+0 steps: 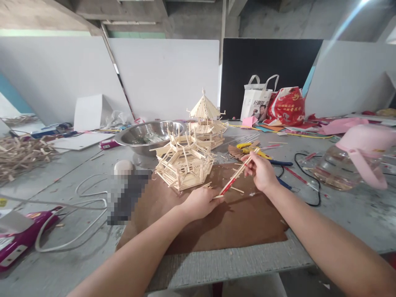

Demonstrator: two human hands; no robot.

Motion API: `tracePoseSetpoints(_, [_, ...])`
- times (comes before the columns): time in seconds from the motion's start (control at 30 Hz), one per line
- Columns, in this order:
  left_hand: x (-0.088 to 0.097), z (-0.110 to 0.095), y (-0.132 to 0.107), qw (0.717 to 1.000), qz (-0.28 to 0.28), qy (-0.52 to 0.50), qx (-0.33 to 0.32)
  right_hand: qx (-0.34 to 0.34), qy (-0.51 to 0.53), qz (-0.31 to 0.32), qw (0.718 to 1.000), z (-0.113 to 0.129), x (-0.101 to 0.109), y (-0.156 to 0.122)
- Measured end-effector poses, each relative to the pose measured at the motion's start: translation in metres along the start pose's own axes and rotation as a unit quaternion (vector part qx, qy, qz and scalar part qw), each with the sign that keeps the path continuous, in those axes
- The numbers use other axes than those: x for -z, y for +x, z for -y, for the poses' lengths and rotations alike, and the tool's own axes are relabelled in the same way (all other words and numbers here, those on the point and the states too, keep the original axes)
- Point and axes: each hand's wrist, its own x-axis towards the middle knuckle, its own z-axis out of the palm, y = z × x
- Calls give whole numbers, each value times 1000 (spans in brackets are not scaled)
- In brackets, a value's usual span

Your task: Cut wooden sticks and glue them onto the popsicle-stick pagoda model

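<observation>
My right hand [262, 171] is closed round the upper part of thin wooden sticks [243, 166] that slant down to the left. A red printed strip [228, 185] lies along their lower part. At that lower end my left hand [202, 202] is closed, with a short pale stick [218, 197] showing at its fingertips. Just beyond my left hand stands an open six-sided stick frame [185, 161] on a brown mat [241, 231]. Behind it rises a stick pavilion [204, 109] with a pointed roof. Loose sticks [237, 190] lie between my hands.
A steel bowl [145, 140] stands behind the frame. Yellow-handled pliers [247, 147] lie beyond my right hand, and a pink-lidded jug [334, 165] is at right. White cable [77, 243] and a purple power strip [24, 239] lie left. Bags [286, 107] stand at the back.
</observation>
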Motion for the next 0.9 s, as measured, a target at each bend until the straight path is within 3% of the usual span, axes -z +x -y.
tracePoseSetpoints(0.13, [1,-2,-1,1000,5,31,-2,28,71,-127,989,16,19,19])
tracePoseSetpoints(0.27, [3,-4,-1,999,14,33,4,109,121,-287,944,38,43,31])
tracePoseSetpoints(0.37, [4,-6,0,999,16,25,12,124,141,-320,928,54,60,33])
tracePoseSetpoints(0.47, [2,-7,1,999,12,21,22,110,150,-315,931,63,73,35])
tracePoseSetpoints(0.63, [-1,-5,4,997,-17,-38,72,77,143,-226,961,53,65,37])
tracePoseSetpoints(0.7, [-2,-2,6,993,-35,-74,89,31,98,-108,989,43,50,32])
tracePoseSetpoints(0.77, [-2,0,7,988,-45,-108,102,-20,56,4,998,32,32,22])
tracePoseSetpoints(0.9, [-4,4,9,979,-62,-168,100,-126,1,183,975,16,3,-5])
